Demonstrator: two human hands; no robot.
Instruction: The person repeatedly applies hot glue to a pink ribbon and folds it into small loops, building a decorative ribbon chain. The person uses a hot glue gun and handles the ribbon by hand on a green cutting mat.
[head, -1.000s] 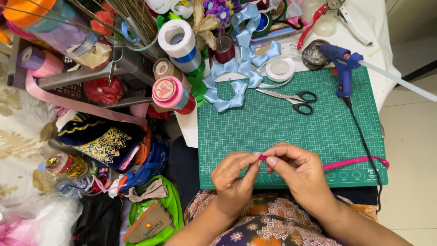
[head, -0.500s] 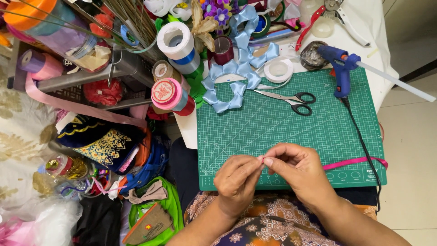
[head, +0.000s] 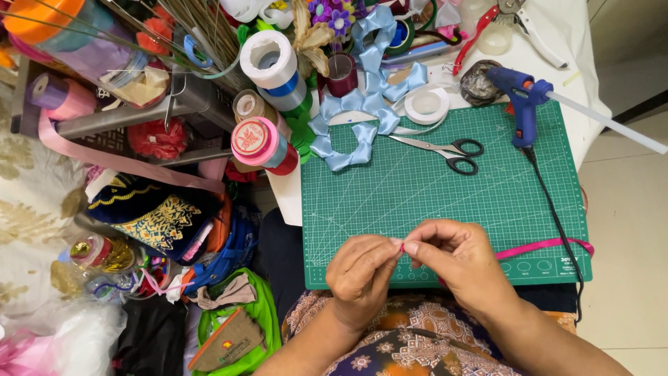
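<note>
Leftmost, ribbon spools [head: 268, 104] crowd a cluttered shelf beside the green cutting mat [head: 431, 202] on the counter. Over the mat's near edge, the left hand [head: 362, 275] and right hand [head: 456, 261] meet, fingertips of both pinched together on the end of a pink ribbon [head: 543, 246], which trails rightward across the mat. Farther back lie a blue satin ribbon bow [head: 355, 125], scissors [head: 445, 147] and a blue glue gun [head: 522, 101].

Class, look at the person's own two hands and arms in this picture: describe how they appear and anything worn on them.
Both the left hand and the right hand are bare: no gloves, and no rings or watch show. The forearms are uncovered as far as the frame shows, with no sleeves in view. Fingernails are short and unpainted.
</note>
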